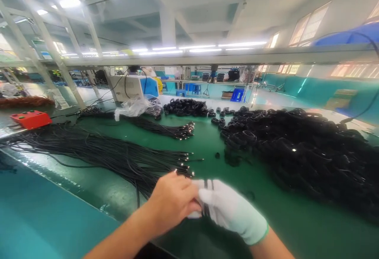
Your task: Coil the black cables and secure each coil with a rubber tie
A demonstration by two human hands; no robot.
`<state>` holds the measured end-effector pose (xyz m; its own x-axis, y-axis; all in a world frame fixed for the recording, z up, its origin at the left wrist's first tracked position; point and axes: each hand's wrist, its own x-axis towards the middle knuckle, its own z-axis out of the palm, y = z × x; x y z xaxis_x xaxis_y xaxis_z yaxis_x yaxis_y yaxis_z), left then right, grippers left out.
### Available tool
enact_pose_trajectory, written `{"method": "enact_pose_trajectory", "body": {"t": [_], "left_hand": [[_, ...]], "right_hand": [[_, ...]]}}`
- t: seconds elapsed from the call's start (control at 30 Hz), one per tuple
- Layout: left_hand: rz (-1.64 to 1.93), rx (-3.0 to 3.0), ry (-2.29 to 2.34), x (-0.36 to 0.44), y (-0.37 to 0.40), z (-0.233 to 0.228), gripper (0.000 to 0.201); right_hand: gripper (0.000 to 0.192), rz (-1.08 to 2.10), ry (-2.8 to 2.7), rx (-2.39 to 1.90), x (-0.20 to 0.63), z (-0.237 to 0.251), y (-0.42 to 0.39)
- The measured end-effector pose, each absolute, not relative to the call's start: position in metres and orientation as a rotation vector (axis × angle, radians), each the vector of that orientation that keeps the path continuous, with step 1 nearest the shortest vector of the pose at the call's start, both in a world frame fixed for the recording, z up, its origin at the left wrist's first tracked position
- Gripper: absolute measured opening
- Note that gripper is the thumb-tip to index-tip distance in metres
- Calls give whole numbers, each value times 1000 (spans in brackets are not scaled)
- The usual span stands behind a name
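Observation:
My bare left hand [175, 196] is closed, its fingers pinched together against the fingers of my right hand. My right hand [229, 207] wears a white glove with a green cuff edge and is also closed. Thin black cable [206, 198] runs in loops around the gloved fingers, and both hands grip it. A small light tip shows above my left knuckles; whether it belongs to this cable is unclear. Just beyond my left hand lies a long bundle of black cables [118, 156] with metal-tipped ends pointing right. Behind it rests a second, smaller bundle [160, 126].
A large heap of coiled black cables [302, 148] covers the right side of the green tabletop [204, 140]. Another coil pile [186, 107] sits behind. A red button box [31, 120] stands left, near a clear plastic bag [133, 107] and a white-and-blue machine [133, 87].

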<state>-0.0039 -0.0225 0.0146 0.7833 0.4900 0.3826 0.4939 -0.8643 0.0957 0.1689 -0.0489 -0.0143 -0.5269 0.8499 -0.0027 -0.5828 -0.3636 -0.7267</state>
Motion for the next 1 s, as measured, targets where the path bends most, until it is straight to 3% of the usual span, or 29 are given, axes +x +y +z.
{"method": "enact_pose_trajectory", "body": {"t": [0.13, 0.3, 0.4, 0.57, 0.73, 0.8, 0.9, 1.0], "left_hand": [[-658, -3271, -781, -9, 11, 38, 19], [-885, -3720, -960, -4, 31, 12, 16], [-842, -3489, -1128, -9, 35, -9, 22], [-445, -2897, -1296, -16, 11, -16, 26], [-380, -2855, -1239, 7, -36, -9, 19], [-391, -2854, -1208, 13, -44, -8, 17], [-438, -2845, -1042, 8, -42, -1, 15], [-511, -2881, -833, -10, -30, 15, 11]], "right_hand": [[43, 2256, -894, -306, 162, -26, -54], [49, 2290, -735, -216, 151, -21, -55], [42, 2108, -625, -121, 153, -9, -52], [27, 1869, -583, -167, 169, 5, -40], [11, 1789, -623, -231, 172, 4, -36], [12, 1764, -660, -343, 170, 1, -38], [30, 1737, -743, -620, 168, -5, -44], [31, 1918, -943, -653, 163, -10, -52]]}}
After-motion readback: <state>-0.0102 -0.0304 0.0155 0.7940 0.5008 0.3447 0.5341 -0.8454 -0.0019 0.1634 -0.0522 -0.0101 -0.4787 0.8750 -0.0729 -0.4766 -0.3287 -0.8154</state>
